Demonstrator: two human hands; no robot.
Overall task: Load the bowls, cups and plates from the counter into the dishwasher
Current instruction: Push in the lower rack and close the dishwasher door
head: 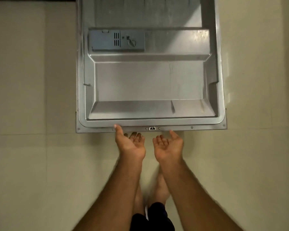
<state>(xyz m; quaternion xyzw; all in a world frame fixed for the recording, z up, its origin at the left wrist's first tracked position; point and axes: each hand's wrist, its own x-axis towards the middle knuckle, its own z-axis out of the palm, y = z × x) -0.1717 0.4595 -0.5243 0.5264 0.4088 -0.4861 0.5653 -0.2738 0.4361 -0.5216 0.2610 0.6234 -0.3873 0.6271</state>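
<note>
The dishwasher door [148,84] lies open and flat in front of me, its grey inner face up, with the detergent dispenser [117,40] at the far left. Both my hands are palm up at the door's near edge [190,128]. My left hand [131,145] has its thumb tip on the rim, its fingers loosely curled just below the edge. My right hand [168,145] has its thumb at the edge beside the latch [152,128], fingers loosely curled and holding nothing. No bowls, cups, plates or racks are in view.
Beige tiled floor [32,147] surrounds the door on both sides and beneath me. My bare feet and dark shorts [155,217] show below my forearms. The dishwasher's interior lies beyond the top of the frame.
</note>
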